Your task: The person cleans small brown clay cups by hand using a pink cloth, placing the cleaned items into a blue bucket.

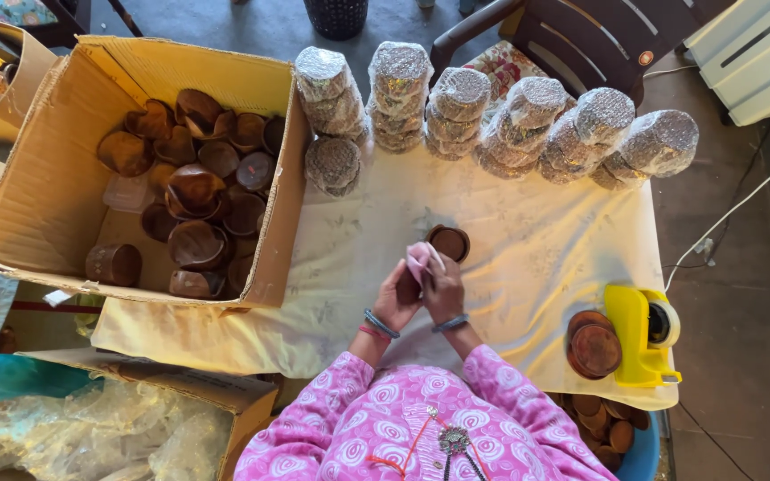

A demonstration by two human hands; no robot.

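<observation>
My left hand [396,298] and my right hand [444,287] meet over the cloth-covered table [528,258]. Together they hold a small dark brown wooden bowl [409,288], and a pink cloth [421,258] is pressed against it, mostly under my right hand's fingers. Just beyond my hands a second brown wooden bowl [449,242] sits upright on the cloth. Bangles circle both wrists, and pink patterned sleeves fill the bottom of the view.
An open cardboard box [46,196] at left holds several brown wooden bowls. Wrapped stacks [492,116] line the table's far edge. A yellow tape dispenser [639,334] and stacked brown lids [594,346] sit right. A blue tub [643,454] holds more pieces.
</observation>
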